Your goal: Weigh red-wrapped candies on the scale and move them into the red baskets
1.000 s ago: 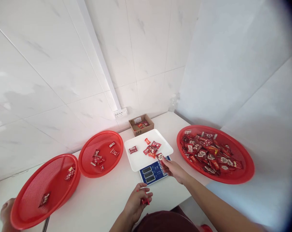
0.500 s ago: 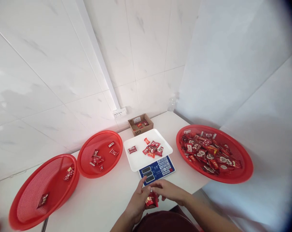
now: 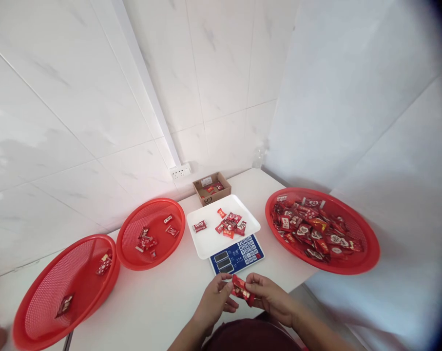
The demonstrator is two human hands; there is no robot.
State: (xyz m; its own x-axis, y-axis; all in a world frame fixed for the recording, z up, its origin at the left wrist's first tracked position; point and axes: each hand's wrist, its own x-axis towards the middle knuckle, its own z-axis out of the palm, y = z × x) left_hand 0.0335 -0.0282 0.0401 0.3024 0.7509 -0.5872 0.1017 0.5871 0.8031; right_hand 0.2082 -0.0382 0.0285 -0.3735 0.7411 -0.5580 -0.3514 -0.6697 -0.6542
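Fingertips of the right hand [image 3: 274, 298] pinch a red packet [image 3: 241, 288] just before a scale [image 3: 206, 247]; the left hand's [image 3: 213, 302] fingers, partly spread, meet its other end, their grip unclear. The step appears to be handling this single packet; the next move calls for a steady pinch. Beyond, more packets [image 3: 232, 225] lie on the pan.

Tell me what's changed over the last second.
The right hand let go of a packet on the tray, drew back toward the body and now grips a red wrapper beside the left hand, which held something red before. The baskets and box look unmoved.
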